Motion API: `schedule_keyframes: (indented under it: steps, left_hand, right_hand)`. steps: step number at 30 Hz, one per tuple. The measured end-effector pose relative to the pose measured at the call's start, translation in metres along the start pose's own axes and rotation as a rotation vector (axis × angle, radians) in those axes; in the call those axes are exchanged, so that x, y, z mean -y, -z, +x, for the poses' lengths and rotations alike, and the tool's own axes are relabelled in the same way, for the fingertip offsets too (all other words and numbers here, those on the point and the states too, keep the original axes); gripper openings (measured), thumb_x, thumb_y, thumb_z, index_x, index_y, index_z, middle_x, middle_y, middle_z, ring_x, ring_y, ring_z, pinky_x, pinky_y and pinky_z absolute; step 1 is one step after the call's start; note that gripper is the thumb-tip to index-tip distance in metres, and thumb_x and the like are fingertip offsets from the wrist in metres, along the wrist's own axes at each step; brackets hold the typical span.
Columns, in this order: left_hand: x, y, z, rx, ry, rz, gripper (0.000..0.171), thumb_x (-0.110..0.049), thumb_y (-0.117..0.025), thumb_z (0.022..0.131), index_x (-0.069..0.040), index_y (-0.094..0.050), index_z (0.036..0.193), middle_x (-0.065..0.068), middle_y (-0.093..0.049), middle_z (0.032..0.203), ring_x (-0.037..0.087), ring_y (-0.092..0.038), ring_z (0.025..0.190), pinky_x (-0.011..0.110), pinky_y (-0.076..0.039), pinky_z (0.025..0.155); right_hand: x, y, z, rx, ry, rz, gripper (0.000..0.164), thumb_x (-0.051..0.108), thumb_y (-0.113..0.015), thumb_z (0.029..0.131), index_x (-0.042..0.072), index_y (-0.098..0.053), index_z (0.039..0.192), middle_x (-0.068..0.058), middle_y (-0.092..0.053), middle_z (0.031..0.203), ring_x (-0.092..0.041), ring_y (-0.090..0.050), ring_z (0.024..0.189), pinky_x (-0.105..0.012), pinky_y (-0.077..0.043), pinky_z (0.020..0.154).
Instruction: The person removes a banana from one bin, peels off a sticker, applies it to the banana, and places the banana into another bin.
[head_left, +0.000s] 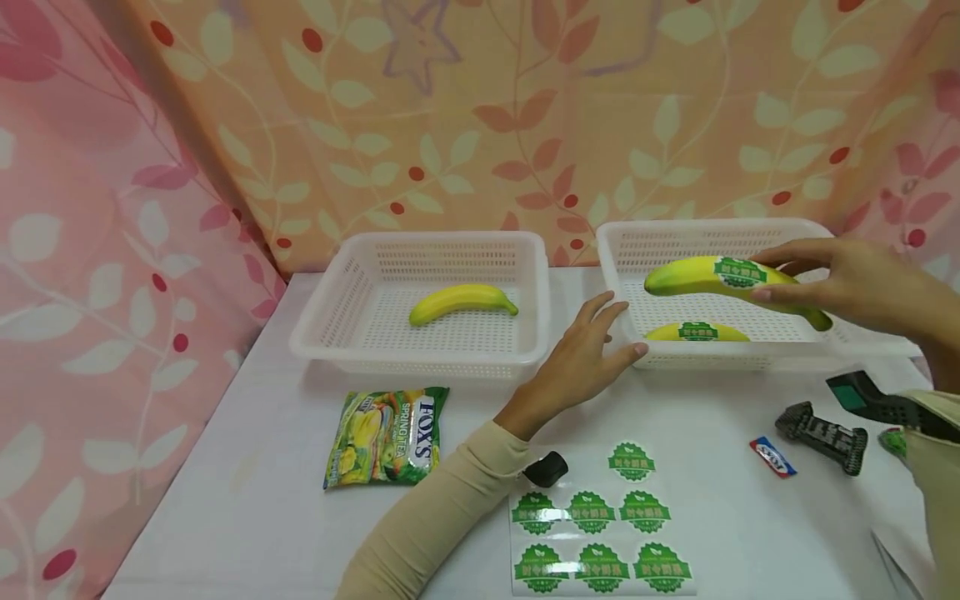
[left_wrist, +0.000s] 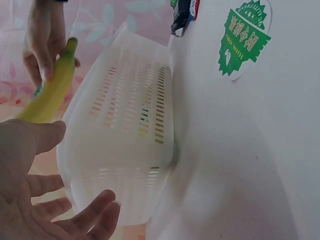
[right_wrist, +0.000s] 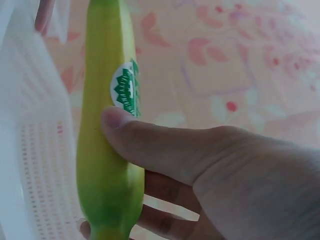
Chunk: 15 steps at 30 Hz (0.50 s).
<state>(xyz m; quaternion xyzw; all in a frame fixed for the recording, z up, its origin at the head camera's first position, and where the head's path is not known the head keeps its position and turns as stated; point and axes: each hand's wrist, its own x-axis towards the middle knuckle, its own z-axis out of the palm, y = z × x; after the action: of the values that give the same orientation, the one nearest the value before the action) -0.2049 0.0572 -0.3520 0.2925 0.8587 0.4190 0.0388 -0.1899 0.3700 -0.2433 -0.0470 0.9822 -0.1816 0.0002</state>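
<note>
Over the right white basket, my right hand grips a yellow-green banana between thumb and fingers. A round green and white sticker is on its side. Inside that basket lies another banana with a similar sticker, partly hidden by the front rim. My left hand is at the basket's near left corner, fingers spread and relaxed, thumb by the rim. In the left wrist view its fingers are loosely bent, holding nothing. An unstickered banana lies in the left white basket.
A sheet of green stickers lies at the front, several still on it. Left of it sits a green FOX'S candy bag. At right are a black-wrapped sweet, a small red-blue packet and a pointed metal tool. Patterned curtains stand behind.
</note>
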Motion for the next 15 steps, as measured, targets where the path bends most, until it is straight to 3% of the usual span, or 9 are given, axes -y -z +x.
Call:
schedule_keyframes:
  steps: [10,15]
  left_hand:
    - [0.002,0.000,0.000,0.013,0.006,-0.028,0.069,-0.043,-0.066,0.105,-0.020,-0.039,0.164,-0.006,-0.023,0.175,0.018,-0.067,0.124,0.024,-0.056,0.093]
    - [0.003,0.001,0.001,0.012,0.005,-0.016,0.069,-0.044,-0.066,0.105,-0.020,-0.039,0.164,-0.006,-0.023,0.175,0.016,-0.068,0.121,0.024,-0.056,0.092]
  right_hand:
    - [-0.020,-0.003,0.060,0.121,0.073,-0.060,0.059,0.034,-0.081,0.095,-0.008,-0.067,0.133,-0.030,-0.071,0.118,-0.036,-0.066,0.096,-0.036,-0.048,0.073]
    - [-0.027,-0.016,0.076,0.216,0.048,-0.027,0.057,0.034,-0.079,0.096,-0.007,-0.067,0.133,-0.023,-0.071,0.109,-0.026,-0.062,0.080,-0.035,-0.050,0.061]
